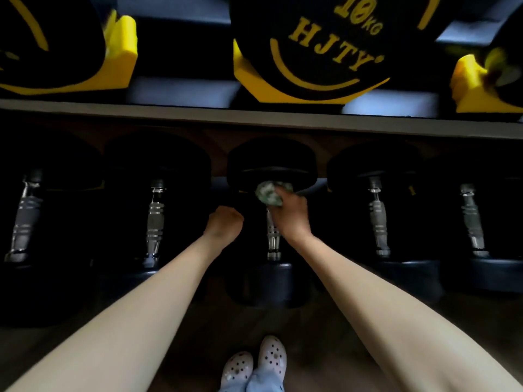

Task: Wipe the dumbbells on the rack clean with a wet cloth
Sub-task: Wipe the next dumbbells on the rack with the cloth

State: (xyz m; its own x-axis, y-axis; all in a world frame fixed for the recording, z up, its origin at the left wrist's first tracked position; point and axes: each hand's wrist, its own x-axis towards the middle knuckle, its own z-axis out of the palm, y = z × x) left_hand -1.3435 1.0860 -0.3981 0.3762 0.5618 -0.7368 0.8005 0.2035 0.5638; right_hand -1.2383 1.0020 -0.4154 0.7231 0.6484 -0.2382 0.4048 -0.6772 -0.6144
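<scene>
right grip [291, 213] clamped on cloth [268, 192] at dumbbell [272, 236] | left grip [225, 222] curled (holding anything? cannot tell)

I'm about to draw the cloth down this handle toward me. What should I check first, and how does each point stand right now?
1. Cloth gripped in the right hand: ok.
2. Cloth on the middle dumbbell, at the far end of its handle: ok.
3. Left hand off the handle: ok, curled to its left, apart from it.
4. Near part of the handle free to wipe: ok, bare chrome shows below the right hand.
5. Cloth wet enough: cannot tell.
6. Dumbbell seated firmly on the lower shelf: cannot tell, too dark.
</scene>
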